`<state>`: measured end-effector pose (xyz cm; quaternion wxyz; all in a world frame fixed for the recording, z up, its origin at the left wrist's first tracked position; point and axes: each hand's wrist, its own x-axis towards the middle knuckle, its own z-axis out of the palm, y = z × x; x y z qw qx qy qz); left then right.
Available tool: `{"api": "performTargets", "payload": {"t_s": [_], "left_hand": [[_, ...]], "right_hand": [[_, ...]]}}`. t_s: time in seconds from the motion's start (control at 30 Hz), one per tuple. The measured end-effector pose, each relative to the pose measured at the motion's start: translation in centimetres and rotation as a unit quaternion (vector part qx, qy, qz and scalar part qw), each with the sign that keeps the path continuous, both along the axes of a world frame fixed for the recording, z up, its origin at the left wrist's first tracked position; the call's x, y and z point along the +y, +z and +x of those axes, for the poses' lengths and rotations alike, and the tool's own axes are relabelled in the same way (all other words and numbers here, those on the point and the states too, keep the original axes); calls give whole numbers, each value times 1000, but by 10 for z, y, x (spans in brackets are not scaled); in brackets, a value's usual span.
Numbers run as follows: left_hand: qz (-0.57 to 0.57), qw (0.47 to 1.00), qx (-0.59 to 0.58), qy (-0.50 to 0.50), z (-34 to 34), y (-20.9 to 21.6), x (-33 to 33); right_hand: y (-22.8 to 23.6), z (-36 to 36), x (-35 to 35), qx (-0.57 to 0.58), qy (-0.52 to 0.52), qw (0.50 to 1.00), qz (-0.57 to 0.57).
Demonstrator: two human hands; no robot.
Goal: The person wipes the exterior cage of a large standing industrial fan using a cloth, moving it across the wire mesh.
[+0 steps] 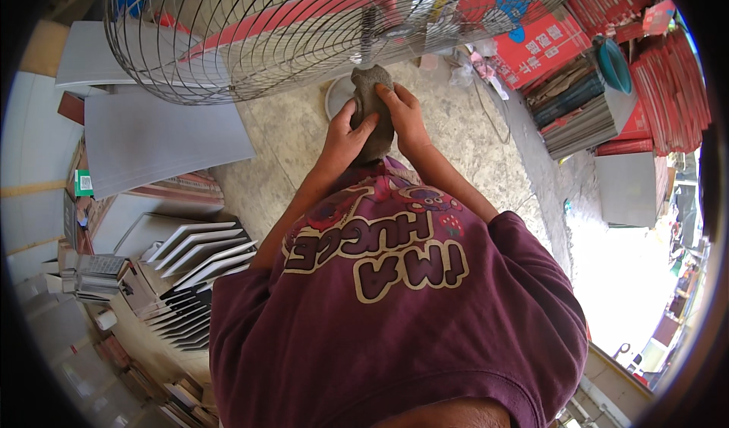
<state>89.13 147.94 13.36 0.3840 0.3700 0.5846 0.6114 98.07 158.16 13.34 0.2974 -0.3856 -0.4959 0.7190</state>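
In front of my body, both hands are on a crumpled, grey-brown rag [374,83], which looks like cloth. My left hand [345,136] grips its left side, thumb lying over it. On the other side, my right hand [405,117] is closed on the rag with its fingers pressed on the upper part. The rag's lower end reaches down to the front of my purple shirt [395,329]. Just behind it shows part of a round, pale grey object [339,98], mostly hidden. A large wire-caged fan [235,90] with red blades spans the space beyond my hands.
Large grey panels [163,140] lie at the left. Below them, several white tiles [201,250] stand in a slotted rack. On the right are red cartons [531,48], stacked boards [581,124] and a teal basin [613,65]. Worn concrete floor [471,155] stretches between.
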Motion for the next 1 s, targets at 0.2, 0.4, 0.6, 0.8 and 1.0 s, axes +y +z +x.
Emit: {"api": "performTargets", "payload": {"t_s": [0.2, 0.4, 0.6, 0.8, 1.0], "left_hand": [[115, 992, 36, 22, 1, 25, 6], [65, 992, -70, 78, -6, 2, 9], [36, 994, -87, 49, -1, -9, -6], [145, 982, -78, 89, 4, 14, -6], [31, 984, -130, 114, -10, -6, -9]], "right_hand": [[49, -8, -10, 147, -41, 980, 129], [14, -24, 9, 44, 39, 996, 73], [-12, -13, 1, -16, 63, 994, 85], [37, -16, -14, 91, 35, 955, 281], [-5, -41, 2, -48, 94, 961, 255]]}}
